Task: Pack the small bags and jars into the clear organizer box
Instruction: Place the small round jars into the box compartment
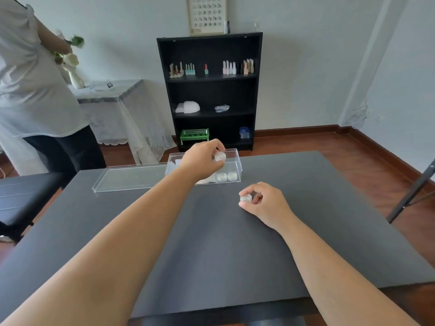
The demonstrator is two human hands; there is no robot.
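The clear organizer box [236, 161] stands open at the far side of the dark table. My left hand [202, 158] reaches over it, fingers pinched on a small clear jar [220, 156] held above the box. Two more small jars [227, 177] sit side by side inside the box at its near right. Something pale, perhaps small bags, lies in the box under my left hand, mostly hidden. My right hand [263, 200] rests on the table nearer to me, right of centre, shut around another small jar [246, 198].
The box's clear lid [131, 178] lies flat on the table [211, 243] left of the box. A black bench [26, 191] stands at the left. A person in a white top [33, 85] stands far left. A black shelf unit [211, 90] stands against the wall behind.
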